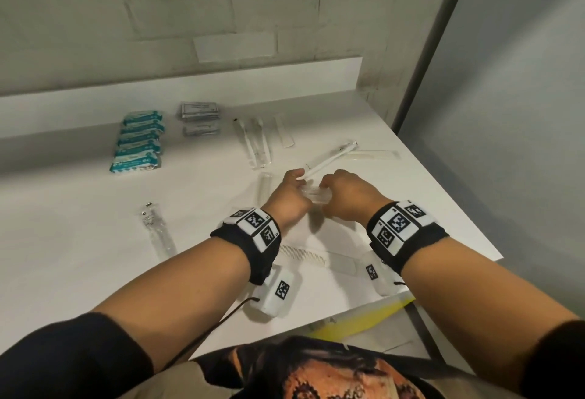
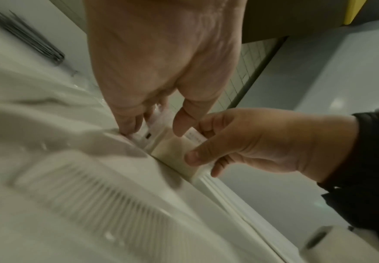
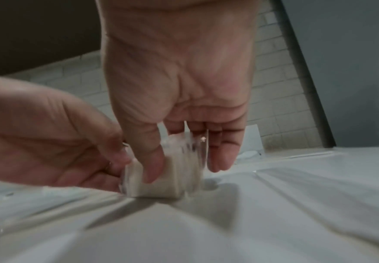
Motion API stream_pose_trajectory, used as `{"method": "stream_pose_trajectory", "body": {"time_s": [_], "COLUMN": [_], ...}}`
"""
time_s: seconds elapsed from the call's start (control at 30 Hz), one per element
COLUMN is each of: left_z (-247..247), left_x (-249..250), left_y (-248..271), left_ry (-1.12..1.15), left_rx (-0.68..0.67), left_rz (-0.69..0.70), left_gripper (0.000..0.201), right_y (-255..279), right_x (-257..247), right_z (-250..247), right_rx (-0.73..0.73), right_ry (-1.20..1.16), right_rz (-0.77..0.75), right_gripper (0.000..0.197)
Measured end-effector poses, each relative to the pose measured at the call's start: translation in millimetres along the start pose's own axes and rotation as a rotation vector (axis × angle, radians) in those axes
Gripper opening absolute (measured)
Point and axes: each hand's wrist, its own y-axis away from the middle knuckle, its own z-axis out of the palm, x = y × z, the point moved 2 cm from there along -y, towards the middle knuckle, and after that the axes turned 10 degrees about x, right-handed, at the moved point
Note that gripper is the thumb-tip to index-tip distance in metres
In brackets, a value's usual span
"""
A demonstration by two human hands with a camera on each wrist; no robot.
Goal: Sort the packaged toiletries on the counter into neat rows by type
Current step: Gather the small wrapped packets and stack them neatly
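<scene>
Both my left hand and right hand pinch a small clear-wrapped packet on the counter; I should keep the grip light and lay it squarely beside its kind.

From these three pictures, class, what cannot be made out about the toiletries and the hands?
- Grey sachets, head view: print too small to read.
- Clear packet, head view: the left hand and right hand cover most of it; contents unclear.
- Comb, left wrist view: blurred by closeness.
- Same packet, right wrist view: motion blur hides its label.
</scene>
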Motion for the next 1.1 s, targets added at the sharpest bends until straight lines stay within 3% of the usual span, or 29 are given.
{"method": "stream_pose_trajectory", "body": {"time_s": [0.2,0.43,0.63,0.83,0.97,1.1], "left_z": [6.9,19.8,17.6,14.1,6.4,-10.5], "left_x": [-7.8,-17.2,-16.9,-13.4,-2.5,10.9], "left_y": [-1.6,-15.6,-24.9,-24.9,-21.4,-24.2], "left_ry": [-0.012,-0.109,-0.252,-0.587,-0.637,-0.652], "left_rx": [-0.024,0.003,0.004,-0.020,-0.091,-0.086], "left_rz": [0.039,0.089,0.152,0.198,0.209,0.247], "left_gripper": [0.077,0.080,0.061,0.033,0.044,0.046], "right_y": [9.9,10.1,9.0,9.1,2.9,-8.0], "right_x": [15.6,9.5,12.3,12.8,7.2,-8.3], "right_z": [8.6,14.6,12.4,14.9,8.3,-6.5], "right_rx": [-0.048,-0.057,-0.019,-0.058,-0.031,-0.015], "right_ry": [-0.113,-0.207,-0.147,-0.014,0.106,0.029], "right_rz": [0.097,0.044,-0.034,-0.072,-0.112,-0.147], "right_gripper": [0.070,0.046,0.033,0.030,0.038,0.031]}}
